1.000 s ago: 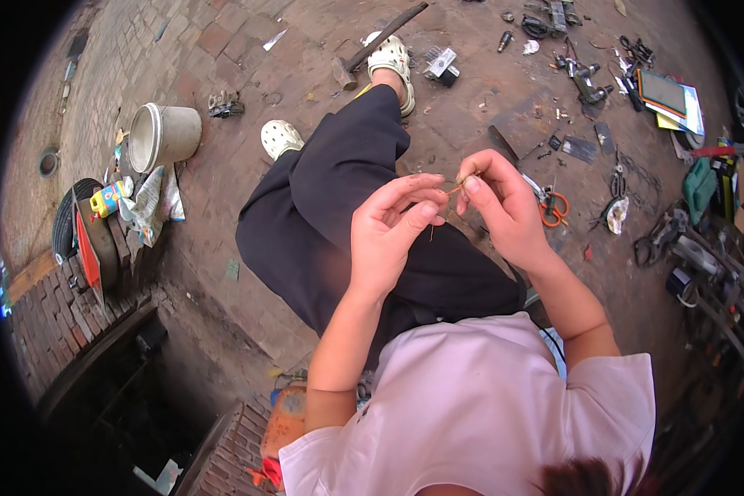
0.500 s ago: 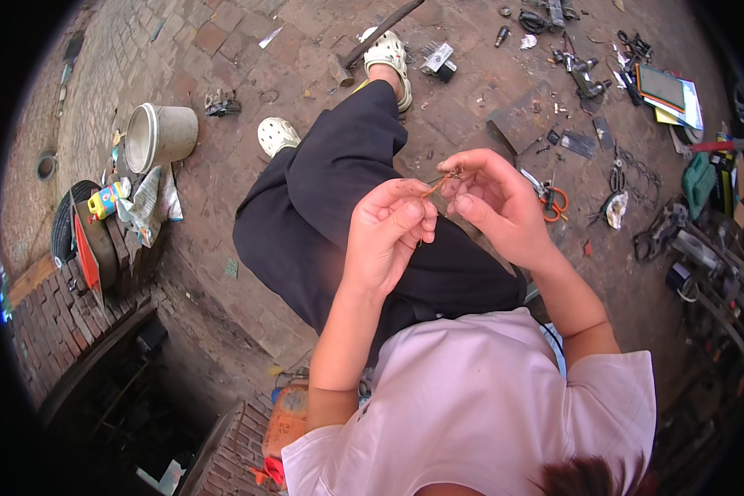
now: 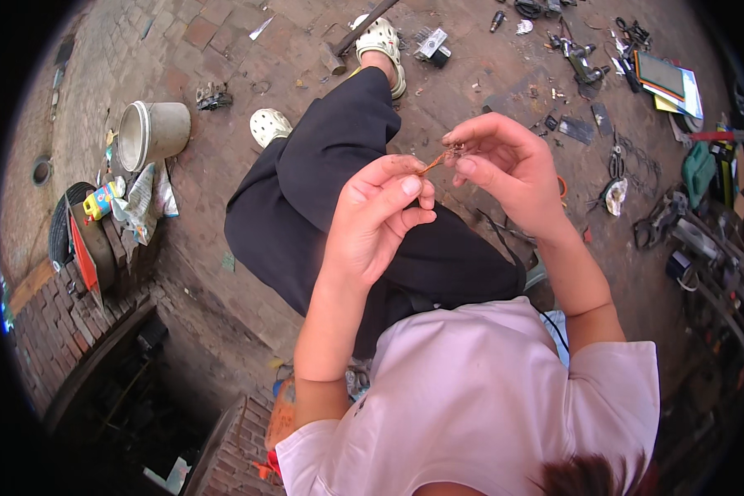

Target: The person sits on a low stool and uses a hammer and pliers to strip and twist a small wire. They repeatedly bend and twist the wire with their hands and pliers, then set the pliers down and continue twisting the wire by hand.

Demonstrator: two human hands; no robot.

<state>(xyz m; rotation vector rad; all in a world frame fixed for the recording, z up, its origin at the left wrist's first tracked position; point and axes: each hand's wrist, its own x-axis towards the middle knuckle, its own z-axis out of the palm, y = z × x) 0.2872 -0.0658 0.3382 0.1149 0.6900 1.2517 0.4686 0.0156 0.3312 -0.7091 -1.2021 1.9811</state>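
Above my lap, a thin copper-coloured twisted wire [image 3: 434, 164] stretches between my two hands. My left hand [image 3: 372, 219] pinches its near end between thumb and forefinger, with the other fingers curled. At the far end, where the wire frays into a small dark tangle, my right hand [image 3: 522, 182] closes thumb and fingertips on it. Black trousers [image 3: 306, 190] lie beneath both hands. The orange handle [image 3: 563, 188] of a tool shows only partly beside my right hand, which hides the rest.
A hammer [image 3: 332, 59] lies by my white clog [image 3: 380, 45]. To the left are a grey bucket [image 3: 167, 131], a yellow bottle [image 3: 101, 201] and a dark pit [image 3: 124, 397]. Scissors [image 3: 616, 162], a dark plate [image 3: 576, 129] and metal parts [image 3: 585, 70] litter the right.
Both hands have shifted slightly in view, still holding the wire. The right hand has turned and now covers most of the orange-handled tool; more of the wire shows between the hands.
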